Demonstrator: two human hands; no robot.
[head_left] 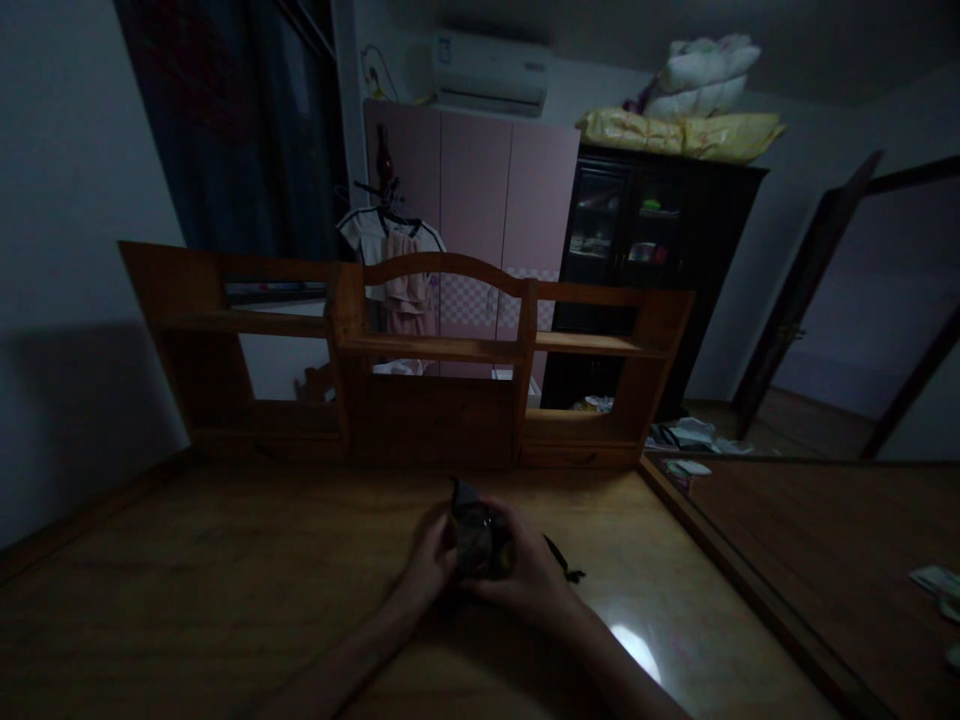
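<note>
Both hands hold a small dark object just over the wooden bed board or tabletop, near the middle of the head view. A grey-black flap or corner sticks up at its top left, but dim light hides its exact kind. My left hand grips it from the left side. Around its right side curl the fingers of my right hand. A short black strap with a knotted-looking end shows just beyond my right hand; whether it joins the object I cannot tell.
Beyond the wooden surface stands a wooden shelf unit. A raised wooden edge runs along the right. Farther back are a pink wardrobe, a black cabinet and hanging clothes. Papers lie beyond the edge.
</note>
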